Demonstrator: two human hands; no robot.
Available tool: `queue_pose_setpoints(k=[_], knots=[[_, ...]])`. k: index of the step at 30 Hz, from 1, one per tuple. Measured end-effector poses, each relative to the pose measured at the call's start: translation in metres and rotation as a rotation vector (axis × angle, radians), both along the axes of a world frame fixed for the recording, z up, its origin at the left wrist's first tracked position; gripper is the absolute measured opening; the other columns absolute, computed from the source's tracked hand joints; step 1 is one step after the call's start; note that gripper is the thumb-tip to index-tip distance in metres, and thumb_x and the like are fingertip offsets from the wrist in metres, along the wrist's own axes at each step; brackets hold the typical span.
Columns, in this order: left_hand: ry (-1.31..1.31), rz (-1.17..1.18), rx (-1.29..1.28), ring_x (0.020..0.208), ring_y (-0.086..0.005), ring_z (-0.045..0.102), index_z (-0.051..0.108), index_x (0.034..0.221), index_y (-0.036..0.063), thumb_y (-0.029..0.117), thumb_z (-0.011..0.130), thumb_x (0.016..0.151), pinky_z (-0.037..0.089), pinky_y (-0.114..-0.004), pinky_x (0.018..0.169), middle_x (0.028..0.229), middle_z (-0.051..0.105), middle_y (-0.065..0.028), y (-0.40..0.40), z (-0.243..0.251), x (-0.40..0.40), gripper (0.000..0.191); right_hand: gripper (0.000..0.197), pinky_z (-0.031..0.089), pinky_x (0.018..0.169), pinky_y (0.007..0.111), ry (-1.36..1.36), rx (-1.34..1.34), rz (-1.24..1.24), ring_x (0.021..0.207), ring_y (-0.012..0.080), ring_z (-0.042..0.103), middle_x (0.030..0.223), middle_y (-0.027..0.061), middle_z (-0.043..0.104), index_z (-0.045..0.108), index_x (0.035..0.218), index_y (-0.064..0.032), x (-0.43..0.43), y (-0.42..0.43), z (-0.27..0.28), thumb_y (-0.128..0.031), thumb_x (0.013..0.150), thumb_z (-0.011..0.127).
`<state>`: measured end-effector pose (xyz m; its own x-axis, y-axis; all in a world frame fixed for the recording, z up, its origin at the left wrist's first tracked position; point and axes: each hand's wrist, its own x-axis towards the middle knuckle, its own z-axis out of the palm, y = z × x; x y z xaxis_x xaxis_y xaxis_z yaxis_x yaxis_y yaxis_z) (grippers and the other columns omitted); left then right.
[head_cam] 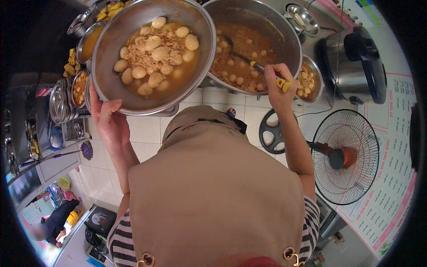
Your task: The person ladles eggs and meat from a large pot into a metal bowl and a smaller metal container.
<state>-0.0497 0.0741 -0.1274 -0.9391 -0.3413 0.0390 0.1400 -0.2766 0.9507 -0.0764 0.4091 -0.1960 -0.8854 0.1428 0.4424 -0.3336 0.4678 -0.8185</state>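
Observation:
My left hand grips the near left rim of a wide metal bowl, thumb over the edge. The bowl holds peeled boiled eggs, minced meat and brown broth. Closed around the handle of a black ladle with yellow parts is my right hand. The ladle's head dips into a large metal pot of broth, small eggs and minced meat, and is partly hidden. Bowl and pot are side by side, the bowl's rim overlapping the pot's left edge in view.
A smaller metal bowl of small eggs stands right of the pot, near a large cooker. A standing fan is at right. Stacked metal trays, bowls and bananas lie at left. Another person is far off at lower left.

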Motion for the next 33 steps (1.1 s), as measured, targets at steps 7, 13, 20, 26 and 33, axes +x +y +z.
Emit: queue_pose_setpoints(k=[7, 13, 20, 26, 33], knots=[[-0.011, -0.012, 0.068, 0.120, -0.0267, 0.043, 0.026, 0.138, 0.0015, -0.004, 0.051, 0.063, 0.033, -0.038, 0.103, 0.130, 0.043, -0.0147, -0.007, -0.001, -0.001, 0.079, 0.014, 0.036, 0.039, 0.020, -0.286, -0.484, 0.011, 0.044, 0.0069, 0.049, 0.059, 0.0026, 0.054, 0.055, 0.078, -0.0023, 0.013, -0.011, 0.001, -0.012, 0.087, 0.058], [0.000, -0.032, 0.064, 0.120, -0.0270, 0.043, 0.026, 0.139, 0.0017, -0.004, 0.051, 0.064, 0.034, -0.039, 0.103, 0.130, 0.043, -0.0148, -0.009, -0.001, -0.003, 0.079, 0.016, 0.038, 0.036, 0.022, -0.265, -0.623, -0.083, 0.041, 0.0112, 0.051, 0.056, 0.0077, 0.055, 0.054, 0.079, -0.0005, 0.026, 0.003, 0.006, -0.014, 0.088, 0.055], [0.002, -0.044, 0.052, 0.120, -0.0268, 0.043, 0.025, 0.138, -0.0003, -0.003, 0.051, 0.064, 0.032, -0.038, 0.104, 0.131, 0.042, -0.0147, -0.004, -0.004, -0.005, 0.079, 0.020, 0.038, 0.035, 0.023, -0.183, -0.636, -0.141, 0.039, 0.0132, 0.050, 0.059, 0.0127, 0.058, 0.056, 0.083, 0.0033, 0.042, 0.014, 0.029, -0.015, 0.089, 0.053], [0.021, -0.134, 0.031, 0.119, -0.0257, 0.043, 0.024, 0.139, -0.0018, -0.002, 0.050, 0.063, 0.032, -0.036, 0.103, 0.132, 0.042, -0.0152, 0.005, -0.004, -0.007, 0.080, 0.024, 0.035, 0.034, 0.023, -0.071, -0.543, -0.204, 0.038, 0.0128, 0.047, 0.062, 0.0135, 0.059, 0.057, 0.085, 0.0041, 0.049, 0.041, 0.078, -0.019, 0.090, 0.052], [-0.048, -0.204, 0.046, 0.120, -0.0266, 0.043, 0.027, 0.138, -0.0021, 0.000, 0.053, 0.062, 0.033, -0.036, 0.103, 0.131, 0.043, -0.0145, 0.020, -0.014, -0.008, 0.080, 0.042, 0.035, 0.035, 0.020, 0.079, -0.332, -0.206, 0.037, 0.0129, 0.045, 0.065, 0.0170, 0.060, 0.055, 0.092, 0.0071, 0.067, 0.065, 0.158, -0.033, 0.093, 0.044]])
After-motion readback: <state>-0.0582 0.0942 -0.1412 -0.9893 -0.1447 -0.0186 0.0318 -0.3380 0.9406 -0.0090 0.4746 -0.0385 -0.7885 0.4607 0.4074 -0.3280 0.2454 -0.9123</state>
